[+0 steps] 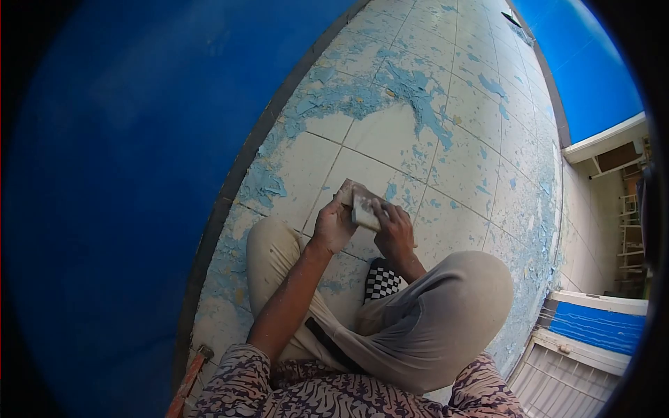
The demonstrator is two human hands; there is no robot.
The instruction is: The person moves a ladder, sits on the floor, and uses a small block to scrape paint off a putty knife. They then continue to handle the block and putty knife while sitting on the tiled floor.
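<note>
Over the floor in front of my knees, both hands meet at a small flat rectangular piece (365, 212), pale and dusty on its face with a yellowish lower edge. My left hand (335, 224) grips its left side, with dusty fingertips at the top. From the right, the bent fingers of my right hand (396, 233) close on its other edge; they are slightly blurred. What kind of piece it is, I cannot tell. Below the hands are my crossed legs in light trousers (453, 313) and a checkered shoe (382, 280).
Flakes of light blue paint (418, 90) litter the white tiled floor (376, 150). A blue wall (125, 174) with a dark skirting runs along my left. At lower left lies a reddish-handled tool (187, 383). To the right are a doorway with shelving (631, 237) and a white grille (564, 380).
</note>
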